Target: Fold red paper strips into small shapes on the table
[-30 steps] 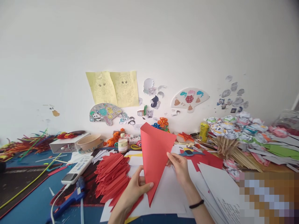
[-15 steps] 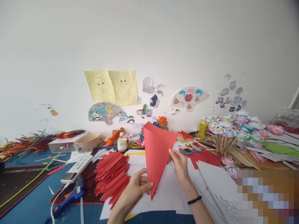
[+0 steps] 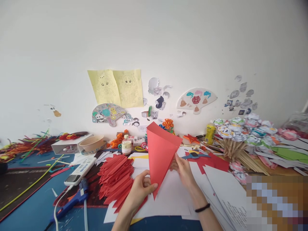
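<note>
A red paper cone [image 3: 160,154] is held upright between my hands, its point down and its wide mouth at the top. My left hand [image 3: 142,187] pinches it near the lower tip, thumb in front and fingers behind. At its right edge, my right hand [image 3: 181,168] grips the paper, with some fingertips hidden behind it. Left of my left hand lies a pile of folded red paper pieces [image 3: 116,179]. White sheets of paper [image 3: 168,202] are spread beneath both hands.
A blue glue gun [image 3: 74,202] and a white power bank [image 3: 80,171] lie at left. Behind stand a small glass bottle [image 3: 126,145], a beige bowl [image 3: 91,143] and a yellow can [image 3: 210,134]. Paper flowers on sticks [image 3: 235,128] stand at right, near blue-handled scissors [image 3: 194,155].
The cone's lower tip has risen slightly and moved a little left. My right hand has shifted slightly along its right edge. The camera view has also shifted a little.
</note>
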The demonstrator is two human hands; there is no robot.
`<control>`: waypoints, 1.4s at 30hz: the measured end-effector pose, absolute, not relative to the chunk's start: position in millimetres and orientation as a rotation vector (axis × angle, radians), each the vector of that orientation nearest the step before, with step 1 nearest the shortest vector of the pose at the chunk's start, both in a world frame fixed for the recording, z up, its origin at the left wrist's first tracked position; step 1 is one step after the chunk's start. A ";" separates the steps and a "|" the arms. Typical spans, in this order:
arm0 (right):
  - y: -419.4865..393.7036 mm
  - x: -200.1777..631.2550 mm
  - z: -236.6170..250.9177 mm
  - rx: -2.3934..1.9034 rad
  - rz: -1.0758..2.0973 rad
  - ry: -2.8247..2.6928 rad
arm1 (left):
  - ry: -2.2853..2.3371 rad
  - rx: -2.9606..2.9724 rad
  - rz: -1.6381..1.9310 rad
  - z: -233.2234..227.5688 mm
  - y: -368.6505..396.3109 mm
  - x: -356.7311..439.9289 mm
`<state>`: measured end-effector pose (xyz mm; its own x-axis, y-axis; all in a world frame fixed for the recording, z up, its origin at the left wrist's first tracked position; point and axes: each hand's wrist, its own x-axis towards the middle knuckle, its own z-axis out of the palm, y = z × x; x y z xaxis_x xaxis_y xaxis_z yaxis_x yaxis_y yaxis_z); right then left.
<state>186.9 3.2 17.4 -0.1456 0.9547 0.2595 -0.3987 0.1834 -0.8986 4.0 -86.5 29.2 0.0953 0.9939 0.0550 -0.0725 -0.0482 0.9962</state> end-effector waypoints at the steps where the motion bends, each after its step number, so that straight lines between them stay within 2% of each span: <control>1: 1.4 186.8 19.1 -0.633 1.357 -1.185 | 1.056 1.247 1.199 27.3 -85.2 3.4; 15: -7.5 188.7 23.2 -0.714 1.287 -1.178 | 1.104 1.338 1.009 28.8 -86.3 -3.3; 28: -6.8 198.5 23.7 -0.543 1.415 -1.160 | 1.065 1.408 1.046 32.5 -89.2 -7.2; 42: -2.6 200.5 19.9 -0.613 1.378 -1.167 | 1.073 1.453 1.007 36.8 -92.4 -9.5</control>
